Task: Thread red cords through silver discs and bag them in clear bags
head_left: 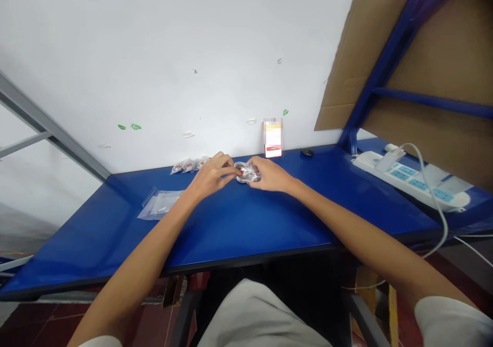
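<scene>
A small clear plastic bag (252,172) with something dark and a bit of red inside is held just above the blue table (246,224). My right hand (271,175) is closed around its right side. My left hand (214,173) is closed in a pinch at the bag's left end, close to the red bit; whether it grips the bag or the red bit I cannot tell. Behind my left hand, several filled clear packets (188,166) with red marks lie in a row along the wall. Flat clear plastic bags (158,205) rest beside my left forearm, which partly covers them.
A lit phone (273,139) leans upright on the white wall (215,54). To its right lies a small black object (307,152). A white power strip (412,180) with a plug and cable (429,188) sits at the right, beneath a blue metal frame (385,64) and cardboard (346,75).
</scene>
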`<state>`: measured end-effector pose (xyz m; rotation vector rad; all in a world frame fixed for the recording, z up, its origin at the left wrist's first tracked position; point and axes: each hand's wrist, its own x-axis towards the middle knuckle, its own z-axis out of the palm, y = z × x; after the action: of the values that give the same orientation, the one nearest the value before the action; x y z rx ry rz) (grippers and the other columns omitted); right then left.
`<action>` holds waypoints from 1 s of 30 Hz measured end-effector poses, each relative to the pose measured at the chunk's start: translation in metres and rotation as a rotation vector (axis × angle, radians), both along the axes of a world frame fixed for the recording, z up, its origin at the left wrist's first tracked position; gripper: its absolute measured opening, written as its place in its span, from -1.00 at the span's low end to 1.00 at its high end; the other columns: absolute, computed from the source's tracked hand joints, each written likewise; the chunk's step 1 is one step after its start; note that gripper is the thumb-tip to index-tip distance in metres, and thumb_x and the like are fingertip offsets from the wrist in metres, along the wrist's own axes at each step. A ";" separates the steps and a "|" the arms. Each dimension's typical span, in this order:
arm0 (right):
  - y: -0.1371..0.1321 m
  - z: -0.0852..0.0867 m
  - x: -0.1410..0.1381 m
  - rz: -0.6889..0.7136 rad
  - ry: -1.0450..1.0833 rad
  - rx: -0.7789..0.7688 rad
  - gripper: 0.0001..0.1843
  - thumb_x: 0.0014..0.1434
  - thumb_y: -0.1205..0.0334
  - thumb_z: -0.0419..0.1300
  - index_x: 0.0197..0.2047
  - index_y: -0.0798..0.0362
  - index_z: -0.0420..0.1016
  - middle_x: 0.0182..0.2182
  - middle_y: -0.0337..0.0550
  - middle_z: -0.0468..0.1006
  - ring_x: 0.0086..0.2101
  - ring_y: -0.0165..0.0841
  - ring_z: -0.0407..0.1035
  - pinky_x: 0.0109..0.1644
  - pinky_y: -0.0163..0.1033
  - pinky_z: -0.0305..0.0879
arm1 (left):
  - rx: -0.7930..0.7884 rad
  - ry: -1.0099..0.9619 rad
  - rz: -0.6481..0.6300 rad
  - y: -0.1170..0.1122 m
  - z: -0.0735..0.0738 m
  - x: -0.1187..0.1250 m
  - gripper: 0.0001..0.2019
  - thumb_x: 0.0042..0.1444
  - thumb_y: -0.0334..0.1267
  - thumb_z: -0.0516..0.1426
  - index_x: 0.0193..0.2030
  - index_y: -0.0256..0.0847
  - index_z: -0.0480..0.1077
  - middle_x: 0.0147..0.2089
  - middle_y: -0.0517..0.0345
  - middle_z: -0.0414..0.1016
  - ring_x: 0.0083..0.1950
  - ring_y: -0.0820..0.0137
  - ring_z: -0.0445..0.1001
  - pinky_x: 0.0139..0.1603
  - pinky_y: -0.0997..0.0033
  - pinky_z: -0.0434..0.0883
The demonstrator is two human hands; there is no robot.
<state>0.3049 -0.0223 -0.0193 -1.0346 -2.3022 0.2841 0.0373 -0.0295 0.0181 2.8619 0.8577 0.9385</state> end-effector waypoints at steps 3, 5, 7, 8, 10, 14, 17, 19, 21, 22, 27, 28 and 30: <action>-0.004 0.002 -0.004 0.019 0.019 -0.027 -0.54 0.11 0.10 0.41 0.03 0.00 0.41 -0.13 -0.09 0.59 -0.25 -0.20 0.47 -0.25 -0.20 0.24 | -0.029 0.007 0.001 -0.001 -0.007 0.006 -0.76 0.44 -0.12 0.15 -0.03 -0.01 0.69 -0.11 -0.07 0.60 0.00 0.14 0.46 0.08 0.08 0.43; -0.008 0.004 -0.007 0.030 0.035 -0.059 -0.58 0.12 0.09 0.40 -0.01 -0.01 0.41 -0.14 -0.10 0.60 -0.25 -0.20 0.48 -0.24 -0.20 0.25 | -0.073 0.000 0.002 -0.004 -0.011 0.012 -0.76 0.43 -0.12 0.16 -0.02 -0.02 0.69 -0.08 -0.06 0.65 0.01 0.14 0.49 0.15 0.04 0.42; -0.010 0.005 -0.009 0.048 0.058 -0.090 -0.61 0.12 0.12 0.39 -0.02 -0.01 0.41 -0.12 -0.10 0.61 -0.23 -0.20 0.49 -0.22 -0.20 0.27 | -0.127 -0.018 0.011 -0.008 -0.011 0.017 -0.74 0.43 -0.11 0.15 0.01 -0.01 0.69 -0.01 -0.02 0.70 0.01 0.14 0.54 0.20 0.00 0.41; -0.010 0.005 -0.010 0.059 0.073 -0.105 -0.62 0.12 0.13 0.39 -0.03 -0.01 0.42 -0.12 -0.10 0.61 -0.21 -0.20 0.49 -0.20 -0.20 0.28 | -0.155 -0.029 0.014 -0.011 -0.010 0.019 -0.73 0.43 -0.10 0.14 0.04 0.00 0.68 0.03 0.00 0.71 0.00 0.15 0.56 0.22 -0.02 0.41; -0.009 0.005 -0.010 0.076 0.114 -0.141 -0.64 0.13 0.12 0.38 -0.05 -0.01 0.43 -0.12 -0.11 0.62 -0.20 -0.21 0.50 -0.18 -0.20 0.30 | -0.196 -0.070 0.019 -0.016 -0.007 0.020 -0.71 0.43 -0.12 0.13 0.10 0.01 0.67 0.08 0.03 0.71 0.00 0.16 0.58 0.21 -0.01 0.42; -0.003 0.003 -0.006 0.074 0.199 -0.216 -0.64 0.14 0.06 0.38 -0.05 -0.02 0.43 -0.17 -0.18 0.62 -0.24 -0.24 0.49 -0.19 -0.20 0.30 | -0.168 -0.273 0.098 -0.018 0.001 0.013 -0.71 0.39 -0.20 0.13 0.06 -0.06 0.69 0.00 0.05 0.73 -0.07 0.20 0.60 0.04 0.16 0.48; -0.001 0.004 -0.003 0.051 0.224 -0.221 -0.61 0.13 0.10 0.37 -0.02 -0.02 0.42 -0.20 -0.21 0.61 -0.27 -0.26 0.46 -0.20 -0.20 0.28 | -0.148 -0.431 0.246 -0.010 -0.003 0.006 -0.71 0.38 -0.24 0.11 0.00 -0.14 0.68 -0.09 0.07 0.73 -0.13 0.25 0.60 -0.07 0.26 0.46; 0.000 0.006 -0.002 0.045 0.264 -0.235 -0.57 0.12 0.11 0.37 0.03 -0.03 0.40 -0.22 -0.22 0.59 -0.28 -0.27 0.44 -0.21 -0.20 0.29 | -0.197 -0.443 0.313 -0.001 -0.013 0.003 -0.71 0.36 -0.27 0.10 -0.03 -0.17 0.67 -0.14 0.09 0.73 -0.18 0.27 0.60 -0.09 0.29 0.45; 0.000 0.007 -0.003 0.067 0.368 -0.303 -0.53 0.11 0.07 0.39 0.05 -0.05 0.39 -0.24 -0.24 0.57 -0.32 -0.29 0.43 -0.25 -0.21 0.30 | -0.281 -0.356 0.325 0.008 -0.026 0.003 -0.73 0.33 -0.27 0.12 -0.05 -0.18 0.67 -0.14 0.09 0.73 -0.21 0.26 0.59 -0.09 0.28 0.44; 0.001 0.008 -0.004 0.088 0.444 -0.360 -0.52 0.11 0.04 0.41 0.04 -0.05 0.40 -0.25 -0.25 0.56 -0.34 -0.30 0.42 -0.27 -0.21 0.32 | -0.327 -0.292 0.307 0.011 -0.033 0.005 -0.74 0.32 -0.25 0.14 -0.04 -0.18 0.66 -0.12 0.08 0.73 -0.21 0.25 0.58 -0.09 0.27 0.44; 0.003 0.004 -0.008 0.173 0.738 -0.691 -0.49 0.10 -0.10 0.46 -0.01 -0.05 0.45 -0.46 -0.34 0.43 -0.46 -0.35 0.34 -0.39 -0.24 0.31 | -0.367 -0.139 0.221 0.018 -0.060 0.020 -0.64 0.35 -0.04 0.21 0.15 -0.14 0.61 -0.02 0.02 0.65 -0.23 0.26 0.52 -0.07 0.24 0.44; 0.003 0.003 -0.009 0.183 0.749 -0.726 -0.49 0.09 -0.10 0.47 -0.02 -0.04 0.46 -0.48 -0.34 0.42 -0.47 -0.37 0.32 -0.42 -0.25 0.29 | -0.335 -0.144 0.228 0.018 -0.063 0.024 -0.66 0.36 -0.04 0.20 0.12 -0.14 0.61 -0.03 0.01 0.63 -0.23 0.27 0.51 -0.05 0.23 0.43; 0.002 0.001 -0.012 0.193 0.747 -0.751 -0.49 0.08 -0.09 0.49 -0.03 -0.02 0.46 -0.45 -0.32 0.46 -0.48 -0.40 0.31 -0.44 -0.28 0.25 | -0.286 -0.160 0.229 0.018 -0.067 0.029 -0.73 0.38 -0.07 0.19 0.02 -0.15 0.63 -0.05 0.01 0.58 -0.20 0.27 0.49 -0.03 0.23 0.42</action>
<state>0.2929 -0.0207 -0.0185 -0.8104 -1.5977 1.4257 0.0662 -0.0114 -0.0490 2.4507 1.2095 0.9575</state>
